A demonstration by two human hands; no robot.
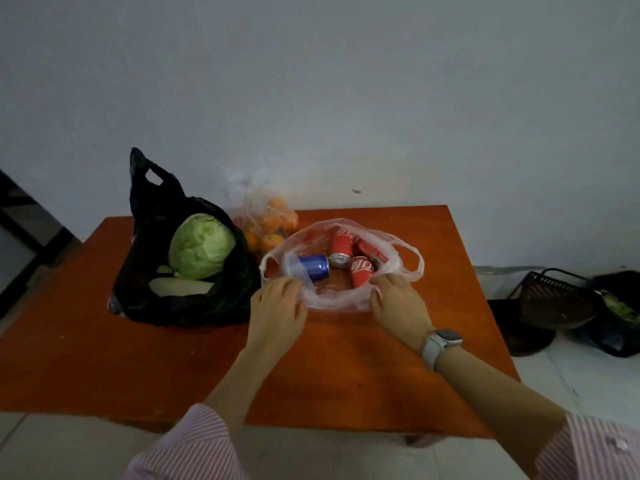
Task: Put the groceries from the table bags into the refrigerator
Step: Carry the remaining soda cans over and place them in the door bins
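Observation:
A clear plastic bag (pixel 408 268) lies open on the orange table (pixel 104 341). It holds a blue can (pixel 315 266) and several red cans (pixel 341 245) on their sides. My left hand (pixel 278 306) grips the bag's near-left rim. My right hand (pixel 398 304), with a white watch on the wrist, grips the near-right rim. To the left, a black bag (pixel 152 209) holds a green cabbage (pixel 201 245) and pale vegetables (pixel 180 287). Behind, a clear bag of oranges (pixel 270 220) leans by the wall.
A dark wire basket (pixel 550 296) and a black bag (pixel 620 313) sit on the tiled floor at the right. A dark appliance edge (pixel 17 220) shows at the far left. The grey wall stands right behind the table.

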